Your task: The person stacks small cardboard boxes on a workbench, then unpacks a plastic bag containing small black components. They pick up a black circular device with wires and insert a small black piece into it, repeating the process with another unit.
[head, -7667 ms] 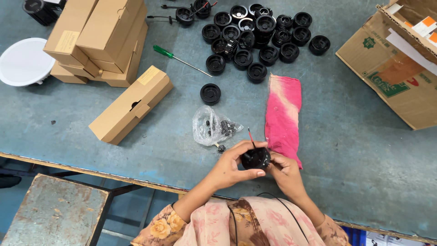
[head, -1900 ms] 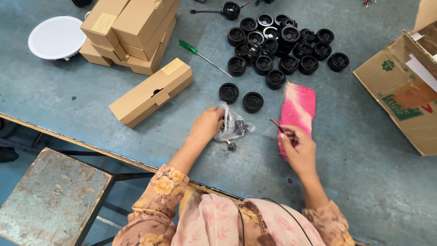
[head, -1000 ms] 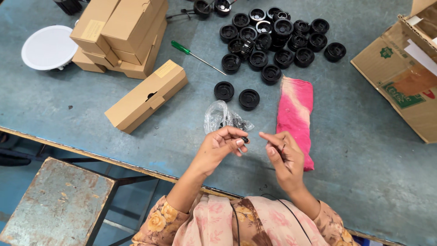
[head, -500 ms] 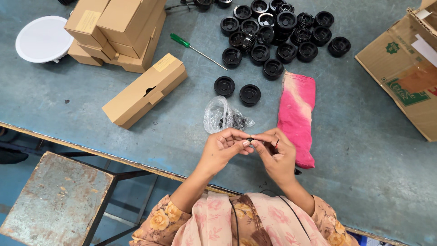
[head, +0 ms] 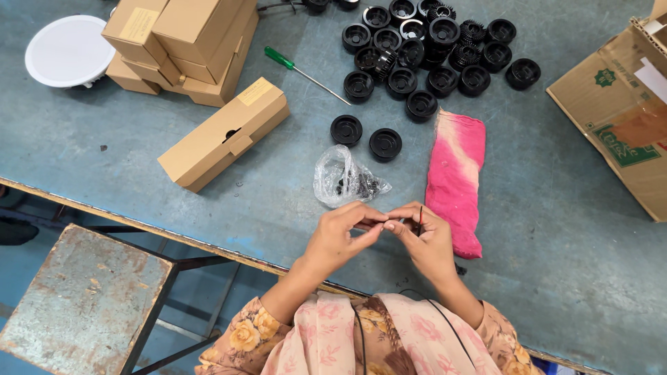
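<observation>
thin tool [head: 420, 219] pinched in right hand [head: 425, 243], left hand [head: 340, 236] touching

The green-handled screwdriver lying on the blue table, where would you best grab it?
By the green handle of the green-handled screwdriver, from above: it is the thick end, lying flat, clear of the brown cardboard boxes. The thin metal shaft offers less hold.

Brown cartons [head: 182, 43] stacked top-left, 1 open printed carton [head: 618, 111] right.

Stacked cardboard boxes [head: 182, 43] top left; white round lamp [head: 68, 51] beside; green-handled screwdriver [head: 306, 66]; pink cloth [head: 456, 173]; metal stool [head: 76, 298] below table.
</observation>
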